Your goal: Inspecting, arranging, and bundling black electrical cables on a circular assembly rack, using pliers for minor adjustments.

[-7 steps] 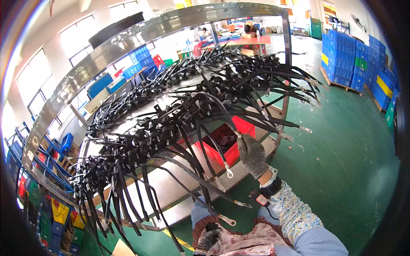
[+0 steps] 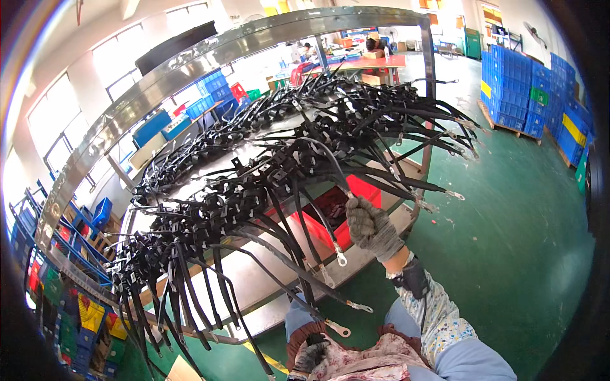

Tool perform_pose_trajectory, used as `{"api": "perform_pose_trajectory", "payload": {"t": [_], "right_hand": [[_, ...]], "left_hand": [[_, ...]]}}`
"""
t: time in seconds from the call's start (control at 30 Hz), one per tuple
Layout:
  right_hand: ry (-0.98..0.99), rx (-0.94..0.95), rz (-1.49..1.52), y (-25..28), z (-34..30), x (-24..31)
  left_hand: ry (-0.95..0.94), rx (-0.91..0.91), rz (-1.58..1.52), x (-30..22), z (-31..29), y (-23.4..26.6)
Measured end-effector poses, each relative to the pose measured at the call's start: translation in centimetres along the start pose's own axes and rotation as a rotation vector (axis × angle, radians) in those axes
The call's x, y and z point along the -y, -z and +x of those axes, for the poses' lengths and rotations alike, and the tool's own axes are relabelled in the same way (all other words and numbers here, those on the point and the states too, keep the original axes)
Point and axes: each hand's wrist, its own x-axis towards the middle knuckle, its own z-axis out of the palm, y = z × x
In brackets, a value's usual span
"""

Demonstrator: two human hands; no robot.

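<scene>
Left hand (image 2: 309, 355), gloved, low at lap by patterned cloth (image 2: 375, 363); fingers curled, whether gripping anything cannot be told; right hand (image 2: 370, 227) in grey glove raised, fingers closed around a black cable (image 2: 330, 166) just above red bin (image 2: 356, 209); cable belongs to mass of black cables (image 2: 254, 184) hung on metal rack (image 2: 190, 63); blue crates (image 2: 515, 89) stacked far right on green floor (image 2: 521, 241).

Dark rectangular wall screen (image 2: 175, 44) upper left, cardboard boxes (image 2: 375, 54) on far red table (image 2: 381, 63)
</scene>
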Motion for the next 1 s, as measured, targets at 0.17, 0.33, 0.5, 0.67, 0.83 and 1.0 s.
{"api": "perform_pose_trajectory", "payload": {"t": [0.17,0.33,0.5,0.67,0.83,1.0], "right_hand": [[0.314,0.045,-0.385,-0.8,-0.9,-0.1],[0.952,-0.202,-1.483,-0.1,-3.3,-0.6],[0.941,-0.226,-1.541,-0.3,-4.4,-2.7],[0.989,-0.246,-1.523,-0.5,-5.5,-3.8],[0.911,-0.283,-1.51,0.5,-5.7,-3.5],[0.855,-0.175,-1.447,-0.4,-6.7,-3.1]], "left_hand": [[-0.045,-0.021,0.101,0.8,1.4,2.6],[-0.034,0.102,0.212,-1.7,-7.4,-2.0],[-0.249,0.345,0.102,-10.0,-18.2,-8.8],[-0.518,0.694,0.277,-18.9,-18.4,-18.1],[-0.575,0.48,0.539,-20.9,-12.2,-23.9],[-0.65,0.465,0.378,-21.5,-4.1,-24.9]]}}
